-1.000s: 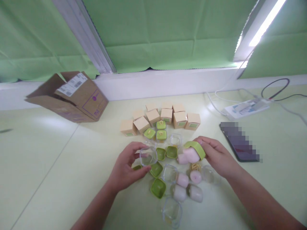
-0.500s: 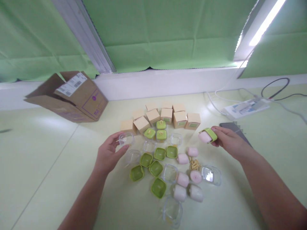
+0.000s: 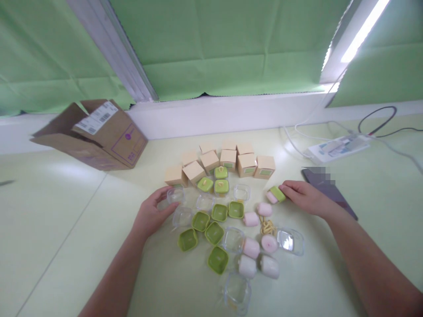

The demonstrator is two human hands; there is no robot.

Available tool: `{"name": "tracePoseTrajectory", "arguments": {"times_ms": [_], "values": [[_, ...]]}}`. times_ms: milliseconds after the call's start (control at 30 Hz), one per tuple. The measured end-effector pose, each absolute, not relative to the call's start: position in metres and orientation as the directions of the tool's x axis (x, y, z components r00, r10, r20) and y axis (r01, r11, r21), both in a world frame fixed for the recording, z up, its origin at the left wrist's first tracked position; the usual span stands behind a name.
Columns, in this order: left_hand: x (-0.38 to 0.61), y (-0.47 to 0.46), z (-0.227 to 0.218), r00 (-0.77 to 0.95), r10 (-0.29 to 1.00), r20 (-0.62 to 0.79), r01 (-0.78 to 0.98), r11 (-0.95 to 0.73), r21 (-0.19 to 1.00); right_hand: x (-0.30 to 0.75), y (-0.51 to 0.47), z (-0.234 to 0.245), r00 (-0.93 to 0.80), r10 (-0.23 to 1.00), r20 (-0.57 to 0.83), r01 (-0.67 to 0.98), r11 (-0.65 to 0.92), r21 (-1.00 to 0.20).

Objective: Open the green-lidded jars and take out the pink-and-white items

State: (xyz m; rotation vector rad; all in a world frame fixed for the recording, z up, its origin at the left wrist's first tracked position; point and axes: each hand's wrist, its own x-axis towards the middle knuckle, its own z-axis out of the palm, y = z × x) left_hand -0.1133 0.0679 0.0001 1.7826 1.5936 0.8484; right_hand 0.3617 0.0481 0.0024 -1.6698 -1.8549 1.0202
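Observation:
My left hand (image 3: pixel 154 212) has its thumb and fingers closed around a small clear square container (image 3: pixel 176 195), left of the other clear containers (image 3: pixel 205 202). On the right, my right hand (image 3: pixel 303 198) pinches a small green square cup (image 3: pixel 278 194) lying on its side, with a pale pink piece (image 3: pixel 271 197) sticking out of its mouth. Several open green cups (image 3: pixel 214 233) stand between my hands. Pink and white rounded pieces (image 3: pixel 251 247) lie right of them, beside a bundle of yellow cord (image 3: pixel 268 227). Three green-lidded containers (image 3: pixel 221 186) sit together farther back.
Small cardboard boxes (image 3: pixel 247 164) form a row behind the containers. A large open carton (image 3: pixel 124 141) stands back left. To the right are a dark flat device (image 3: pixel 330 191) and a white power strip (image 3: pixel 340 147) with cables. Another clear container (image 3: pixel 238 293) lies near the front.
My right hand has moved left and down toward the table with the green cup and pink piece. My left hand has shifted slightly right and down with the clear container.

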Motion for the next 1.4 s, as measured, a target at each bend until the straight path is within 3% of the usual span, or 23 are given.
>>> {"name": "tracePoseTrajectory", "arguments": {"times_ms": [500, 733, 1000, 1167, 1400], "values": [[-0.114, 0.069, 0.002, 0.135, 0.991, 0.024, 0.669, -0.109, 0.735, 0.363, 0.049, 0.005, -0.179, 0.976, -0.123, 0.725, 0.047, -0.687], [-0.116, 0.068, 0.006, 0.146, 0.987, 0.062, 0.685, -0.146, 0.714, 0.372, 0.053, -0.001, -0.041, 0.997, -0.066, 0.798, -0.007, -0.603], [-0.124, 0.070, 0.010, -0.071, 0.987, 0.141, 0.852, -0.014, 0.523, 0.376, 0.055, -0.008, -0.014, 0.998, -0.058, 0.883, -0.015, -0.469], [-0.121, 0.070, 0.014, -0.002, 0.995, 0.100, 0.928, -0.035, 0.370, 0.374, 0.054, -0.004, -0.103, 0.992, -0.072, 0.905, 0.063, -0.421], [-0.118, 0.070, 0.015, 0.102, 0.993, 0.062, 0.954, -0.115, 0.275, 0.372, 0.054, -0.001, -0.177, 0.981, -0.077, 0.917, 0.137, -0.375]]}}
